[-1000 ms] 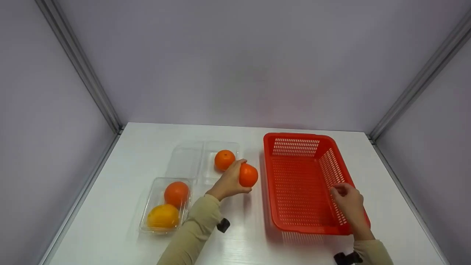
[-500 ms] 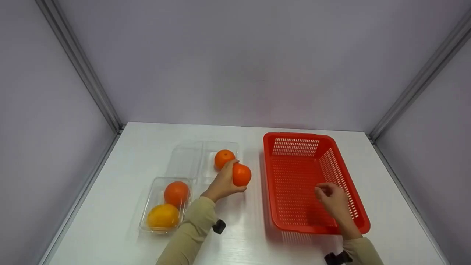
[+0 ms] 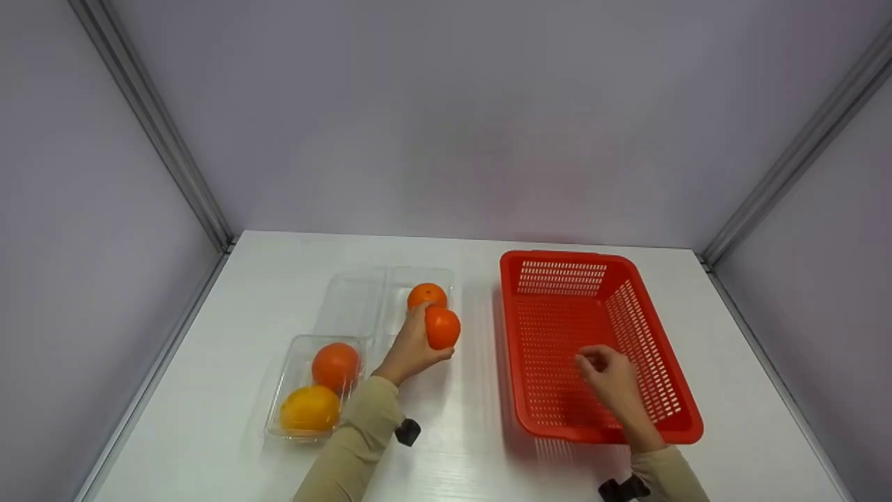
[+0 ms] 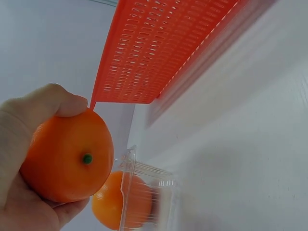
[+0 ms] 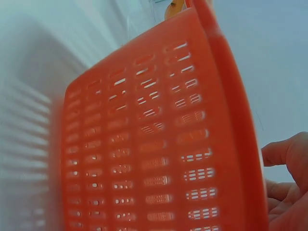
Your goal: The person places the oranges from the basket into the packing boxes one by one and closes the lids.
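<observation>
While the left hand [image 3: 411, 346] curls its thumb and fingers round an orange [image 3: 442, 328], that fruit hangs just above the near edge of a clear plastic tray [image 3: 390, 307], close against a second orange [image 3: 426, 293] lying in it. Between this tray and the red basket [image 3: 536, 432] runs a bare strip of white table [image 3: 474, 446], and more bare table lies at the near edge. Over the basket's slotted floor the right hand [image 3: 606, 380] hovers, fingers loosely curled and holding nothing. Nearer the left edge a second clear tray [image 3: 279, 390] holds a reddish orange [image 3: 335, 367] and a yellower fruit [image 3: 309, 410], touching each other. Grey walls with metal corner strips close the table on three sides. No writing can be read anywhere.
</observation>
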